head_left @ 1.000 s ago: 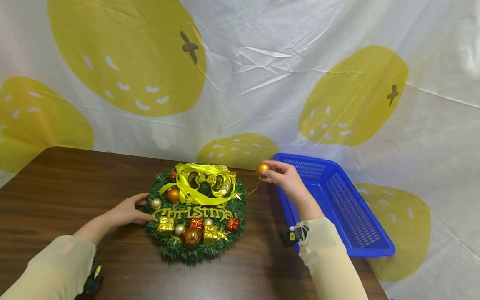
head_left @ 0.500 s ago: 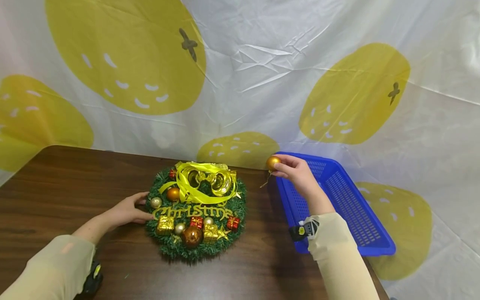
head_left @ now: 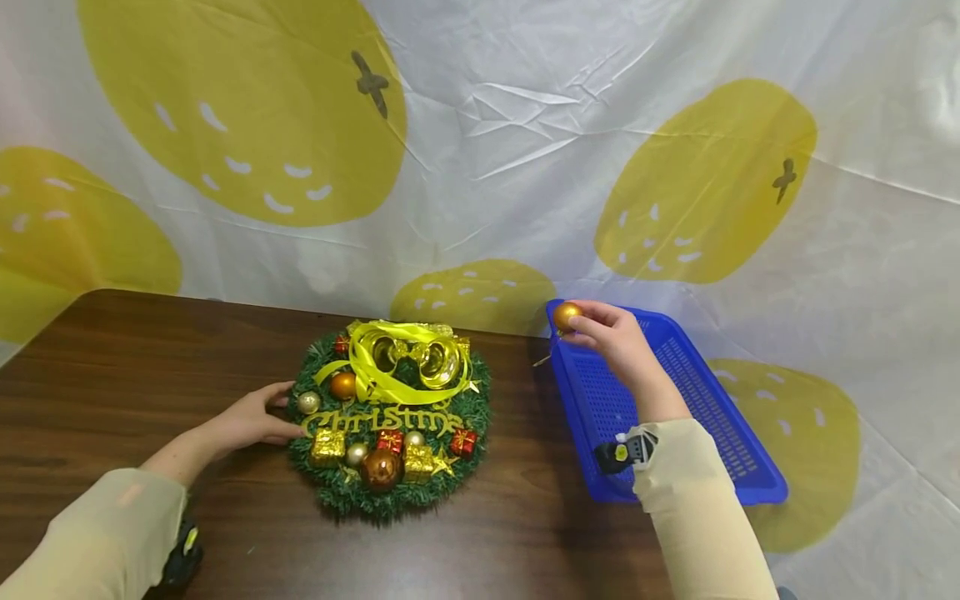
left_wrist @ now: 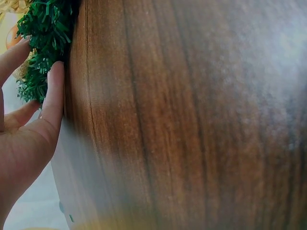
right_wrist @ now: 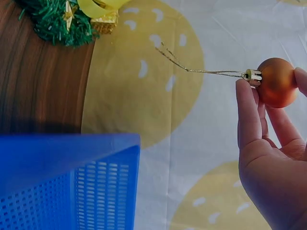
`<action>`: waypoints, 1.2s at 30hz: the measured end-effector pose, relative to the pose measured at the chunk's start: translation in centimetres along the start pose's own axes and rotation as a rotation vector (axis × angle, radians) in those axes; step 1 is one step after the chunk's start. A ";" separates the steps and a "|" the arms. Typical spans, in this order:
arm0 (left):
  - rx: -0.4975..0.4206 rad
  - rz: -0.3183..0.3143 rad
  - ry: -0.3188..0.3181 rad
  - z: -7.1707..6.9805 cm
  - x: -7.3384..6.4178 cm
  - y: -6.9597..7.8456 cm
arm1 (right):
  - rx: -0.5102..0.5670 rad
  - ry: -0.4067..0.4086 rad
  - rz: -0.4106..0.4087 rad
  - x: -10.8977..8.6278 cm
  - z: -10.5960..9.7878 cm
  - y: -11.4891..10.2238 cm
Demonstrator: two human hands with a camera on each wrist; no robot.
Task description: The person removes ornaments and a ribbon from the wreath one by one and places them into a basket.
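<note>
A green Christmas wreath (head_left: pixel 390 500) lies on the table, trimmed with baubles, small gift boxes, gold lettering, gold bells and yellow ribbon. My left hand (head_left: pixel 251 417) rests against its left edge, thumb and fingers spread along the greenery; in the left wrist view, the fingers (left_wrist: pixel 56 81) look fairly straight against the tinsel. With thumb and fingertips, my right hand (head_left: pixel 618 346) pinches an orange-gold bauble (head_left: pixel 567 316) above the far left corner of the blue basket (head_left: pixel 577 417). A gold cord (right_wrist: pixel 206 72) dangles from the bauble's cap.
The basket stands at the table's right side, its inside partly hidden by my right arm. Behind the brown wooden table (head_left: pixel 165 358) hangs a pale cloth (head_left: pixel 495 208) with yellow fruit prints. An orange bauble (head_left: pixel 342 385) sits on the wreath's left part.
My right hand has moved right with the bauble, away from the wreath and over the basket's corner. The left hand keeps its place at the wreath.
</note>
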State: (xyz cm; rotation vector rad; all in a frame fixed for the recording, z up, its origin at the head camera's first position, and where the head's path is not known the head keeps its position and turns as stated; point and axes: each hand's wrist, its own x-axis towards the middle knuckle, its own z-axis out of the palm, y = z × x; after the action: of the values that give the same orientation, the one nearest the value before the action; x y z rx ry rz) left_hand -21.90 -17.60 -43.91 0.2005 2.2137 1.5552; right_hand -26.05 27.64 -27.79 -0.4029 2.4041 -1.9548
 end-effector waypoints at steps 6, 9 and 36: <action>0.000 -0.003 -0.002 -0.1 0.0 0.0 | 0.038 0.007 -0.027 -0.3 -1.4 -0.1; -0.003 -0.002 -0.002 -0.1 0.1 -0.1 | 0.036 0.010 -0.025 -0.4 -2.1 0.0; 0.005 0.000 0.001 0.0 0.0 0.0 | 0.043 0.096 0.103 -1.6 -7.9 2.8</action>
State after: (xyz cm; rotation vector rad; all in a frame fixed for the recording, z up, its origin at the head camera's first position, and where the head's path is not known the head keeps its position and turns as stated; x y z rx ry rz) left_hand -21.94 -17.62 -43.92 0.2015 2.2186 1.5496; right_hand -26.40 36.13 -29.02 -0.1841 2.3805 -2.0220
